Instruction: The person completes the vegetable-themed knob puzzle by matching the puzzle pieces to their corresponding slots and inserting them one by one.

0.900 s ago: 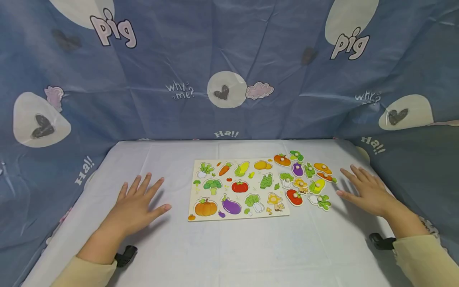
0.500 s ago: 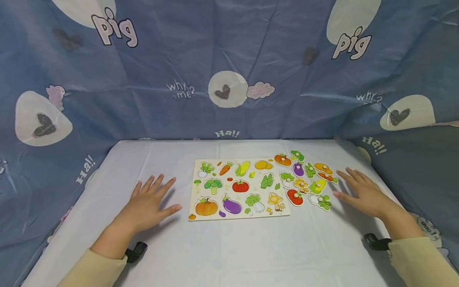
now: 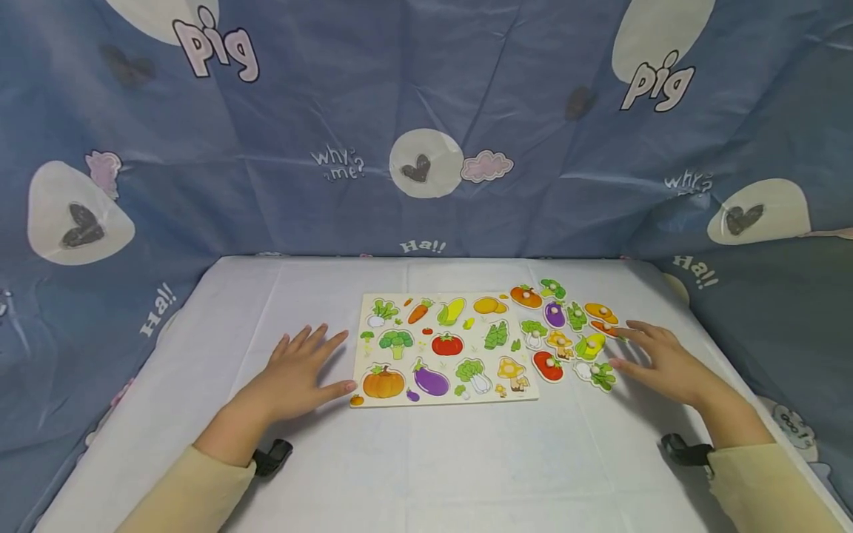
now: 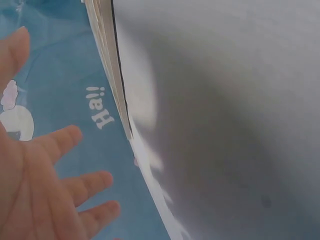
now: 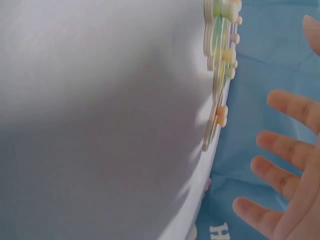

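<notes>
Vegetable pieces point(image 3: 560, 342): head view has them bunched on the counter point(image 3: 466, 466), right of the puzzle board point(image 3: 443, 401). Left hand point(image 3: 286, 381) and right hand point(image 3: 669, 368) spread, holding nothing; right fingertips at the carrot piece point(image 3: 602, 326), contact unclear. Left wrist: board edge looks thin, stiff. Right wrist: knobs point(image 5: 230, 12) stand off flat pieces. Likely light, rigid; pinch by knobs.

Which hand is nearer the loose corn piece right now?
Right. The right hand is just to the right of the loose corn piece; the left hand is far to its left, by the puzzle board's left edge.
</notes>
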A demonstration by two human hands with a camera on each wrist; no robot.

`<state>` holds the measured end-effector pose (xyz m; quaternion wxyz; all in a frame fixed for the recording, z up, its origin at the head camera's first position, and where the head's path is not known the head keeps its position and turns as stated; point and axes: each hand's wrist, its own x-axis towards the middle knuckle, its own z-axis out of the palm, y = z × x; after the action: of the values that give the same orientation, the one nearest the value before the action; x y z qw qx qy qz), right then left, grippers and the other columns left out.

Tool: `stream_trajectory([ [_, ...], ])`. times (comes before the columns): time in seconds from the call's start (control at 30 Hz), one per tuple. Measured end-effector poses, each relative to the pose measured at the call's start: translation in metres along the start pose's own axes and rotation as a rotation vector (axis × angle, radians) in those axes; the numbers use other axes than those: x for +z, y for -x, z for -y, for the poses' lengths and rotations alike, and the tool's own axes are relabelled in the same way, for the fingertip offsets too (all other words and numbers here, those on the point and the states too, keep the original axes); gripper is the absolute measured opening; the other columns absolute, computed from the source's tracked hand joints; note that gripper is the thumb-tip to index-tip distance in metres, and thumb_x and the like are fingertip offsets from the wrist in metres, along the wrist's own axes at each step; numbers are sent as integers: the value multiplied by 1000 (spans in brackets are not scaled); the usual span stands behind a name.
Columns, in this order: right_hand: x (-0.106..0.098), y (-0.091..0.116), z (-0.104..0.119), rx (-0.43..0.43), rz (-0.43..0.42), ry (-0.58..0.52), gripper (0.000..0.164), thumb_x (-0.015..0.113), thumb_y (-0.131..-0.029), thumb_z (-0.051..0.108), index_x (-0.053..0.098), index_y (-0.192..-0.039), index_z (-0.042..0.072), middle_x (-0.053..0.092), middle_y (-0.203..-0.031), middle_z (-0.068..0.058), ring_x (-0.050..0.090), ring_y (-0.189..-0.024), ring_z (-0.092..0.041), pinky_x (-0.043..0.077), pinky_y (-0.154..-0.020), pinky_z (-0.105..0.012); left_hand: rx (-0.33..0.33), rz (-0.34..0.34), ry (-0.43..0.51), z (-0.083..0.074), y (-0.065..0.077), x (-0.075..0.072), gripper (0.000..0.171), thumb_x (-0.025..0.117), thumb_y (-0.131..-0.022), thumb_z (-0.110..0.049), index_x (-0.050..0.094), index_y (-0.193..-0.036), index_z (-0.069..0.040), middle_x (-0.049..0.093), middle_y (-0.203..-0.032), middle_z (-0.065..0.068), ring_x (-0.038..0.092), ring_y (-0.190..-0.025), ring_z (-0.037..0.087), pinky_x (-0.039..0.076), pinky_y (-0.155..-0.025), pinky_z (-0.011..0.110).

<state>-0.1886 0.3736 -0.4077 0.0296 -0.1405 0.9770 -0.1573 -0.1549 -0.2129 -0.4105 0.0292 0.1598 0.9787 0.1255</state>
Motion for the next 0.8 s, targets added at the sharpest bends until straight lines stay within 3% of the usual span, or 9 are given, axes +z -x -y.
stream_trajectory([
  [0.23, 2, 0, 6, -26, -5, -28, 68, 70, -91, 46, 53, -140, 3, 44, -141, -28, 35, -131, -51, 30, -101, -75, -6, 38, 27, -7, -6, -1, 91, 59, -88, -69, 37, -155, -12, 27, -159, 28, 19, -145, 53, 11, -114, 71],
  [0.8, 3, -5, 20, -60, 43, -129, 54, 73, -92, 38, 61, -132, 4, 58, -129, -21, 56, -116, -43, 46, -96, -64, 0, 173, 99, -8, -25, 0, 100, 69, -80, -67, 36, -155, -11, 25, -159, 29, 18, -146, 53, 11, -116, 68],
])
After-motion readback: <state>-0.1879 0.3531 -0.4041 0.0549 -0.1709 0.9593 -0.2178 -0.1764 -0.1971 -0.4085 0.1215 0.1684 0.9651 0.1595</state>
